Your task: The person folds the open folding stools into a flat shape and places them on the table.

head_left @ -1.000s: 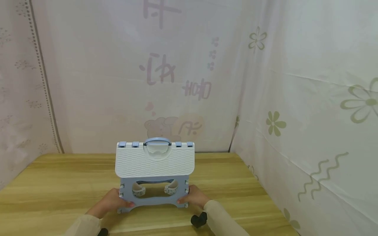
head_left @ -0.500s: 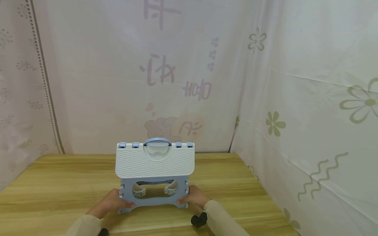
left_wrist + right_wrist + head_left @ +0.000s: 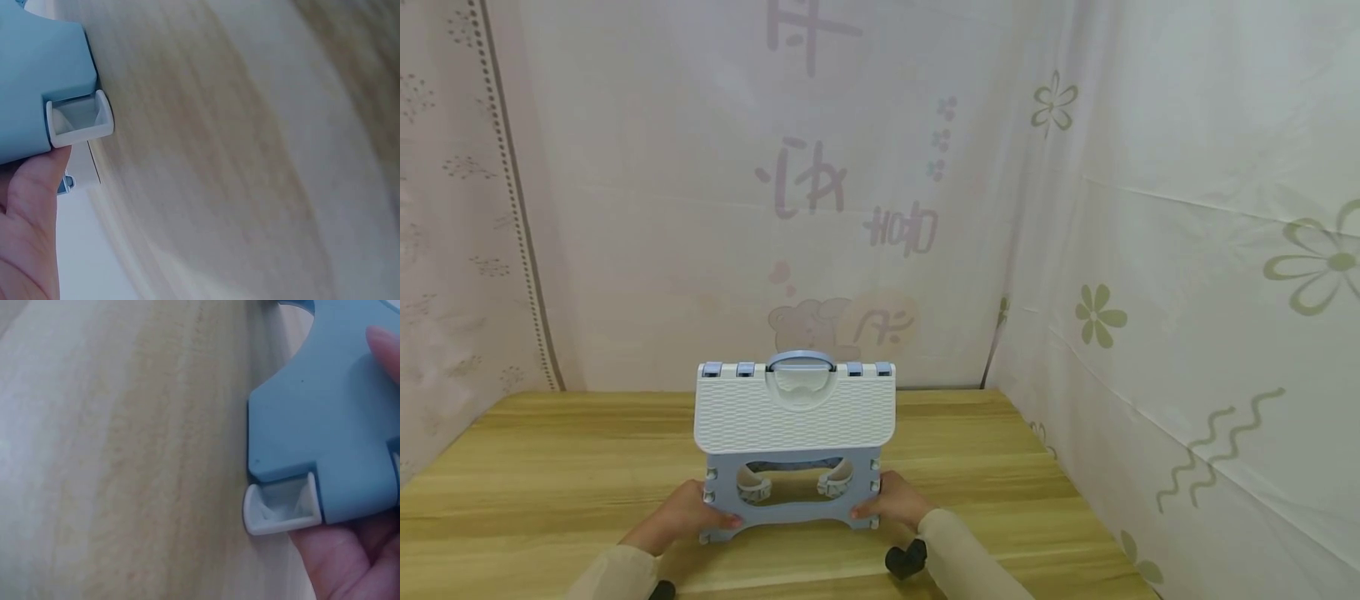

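A folding step stool [image 3: 793, 421] with a white woven-textured top, pale blue legs and a blue carry handle [image 3: 801, 358] stands on the wooden table. My left hand [image 3: 683, 515] grips the left side of its front leg panel, thumb on the front face. On the opposite side my right hand [image 3: 897, 500] holds the same panel, its thumb also in front. In the left wrist view, part of the blue leg [image 3: 44, 75] shows above my palm. The right wrist view has the leg's lower corner [image 3: 306, 419] and a white foot piece [image 3: 281, 506]. My other fingers are mostly hidden behind the panel.
The wooden table [image 3: 587, 450] spreads around the stool. A printed curtain [image 3: 662, 208] hangs behind it, and another with flowers [image 3: 1187, 333] runs along the right side. A black strap piece [image 3: 906, 560] sits at my right wrist.
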Tool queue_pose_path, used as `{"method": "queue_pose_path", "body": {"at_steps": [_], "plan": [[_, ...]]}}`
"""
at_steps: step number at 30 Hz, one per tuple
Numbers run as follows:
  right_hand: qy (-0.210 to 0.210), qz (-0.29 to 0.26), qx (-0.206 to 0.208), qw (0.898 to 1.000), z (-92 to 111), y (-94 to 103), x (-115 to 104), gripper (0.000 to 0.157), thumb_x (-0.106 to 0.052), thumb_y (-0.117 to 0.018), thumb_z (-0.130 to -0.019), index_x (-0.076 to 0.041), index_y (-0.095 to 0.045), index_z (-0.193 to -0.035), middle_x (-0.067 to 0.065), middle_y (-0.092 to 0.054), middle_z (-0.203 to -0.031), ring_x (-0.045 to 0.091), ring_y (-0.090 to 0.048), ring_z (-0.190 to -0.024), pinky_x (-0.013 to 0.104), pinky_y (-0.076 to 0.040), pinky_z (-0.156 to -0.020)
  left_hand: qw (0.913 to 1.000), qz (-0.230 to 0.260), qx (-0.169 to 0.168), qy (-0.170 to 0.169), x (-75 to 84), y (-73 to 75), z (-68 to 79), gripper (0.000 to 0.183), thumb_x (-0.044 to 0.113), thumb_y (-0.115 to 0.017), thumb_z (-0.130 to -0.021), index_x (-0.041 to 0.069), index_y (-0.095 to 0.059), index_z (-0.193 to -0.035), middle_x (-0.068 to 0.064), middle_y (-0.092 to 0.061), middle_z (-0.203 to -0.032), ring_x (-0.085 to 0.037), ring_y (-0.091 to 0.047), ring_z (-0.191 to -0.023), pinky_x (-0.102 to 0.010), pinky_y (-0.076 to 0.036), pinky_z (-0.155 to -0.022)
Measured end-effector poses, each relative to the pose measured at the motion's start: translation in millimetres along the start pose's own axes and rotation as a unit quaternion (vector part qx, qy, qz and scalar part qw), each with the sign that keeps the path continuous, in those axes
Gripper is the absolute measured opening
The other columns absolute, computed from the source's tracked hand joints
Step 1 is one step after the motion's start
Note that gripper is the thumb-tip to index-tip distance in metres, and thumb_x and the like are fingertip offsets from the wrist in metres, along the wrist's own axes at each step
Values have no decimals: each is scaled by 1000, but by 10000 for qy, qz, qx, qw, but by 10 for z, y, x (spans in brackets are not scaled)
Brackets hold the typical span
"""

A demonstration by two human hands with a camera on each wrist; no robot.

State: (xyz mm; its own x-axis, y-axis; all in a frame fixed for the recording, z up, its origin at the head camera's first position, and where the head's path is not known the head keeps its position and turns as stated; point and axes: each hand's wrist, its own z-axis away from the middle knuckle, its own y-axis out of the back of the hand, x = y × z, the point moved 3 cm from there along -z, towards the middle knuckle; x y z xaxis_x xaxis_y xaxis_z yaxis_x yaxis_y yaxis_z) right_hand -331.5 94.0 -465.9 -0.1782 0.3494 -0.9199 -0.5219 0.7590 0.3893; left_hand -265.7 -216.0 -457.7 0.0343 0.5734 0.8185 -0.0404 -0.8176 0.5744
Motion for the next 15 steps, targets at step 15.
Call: {"method": "queue_pose_path", "body": {"at_steps": [15], "plan": [[-25, -78, -87, 9999, 1, 14, -12, 48, 2, -74, -73, 9, -59, -118, 20, -67, -111, 30, -64, -101, 44, -49, -92, 10000, -17, -20, 55, -3, 0, -1, 45, 13, -88, -66, -8, -67, -100, -20, -70, -97, -30, -64, -91, -49, -48, -85]]}}
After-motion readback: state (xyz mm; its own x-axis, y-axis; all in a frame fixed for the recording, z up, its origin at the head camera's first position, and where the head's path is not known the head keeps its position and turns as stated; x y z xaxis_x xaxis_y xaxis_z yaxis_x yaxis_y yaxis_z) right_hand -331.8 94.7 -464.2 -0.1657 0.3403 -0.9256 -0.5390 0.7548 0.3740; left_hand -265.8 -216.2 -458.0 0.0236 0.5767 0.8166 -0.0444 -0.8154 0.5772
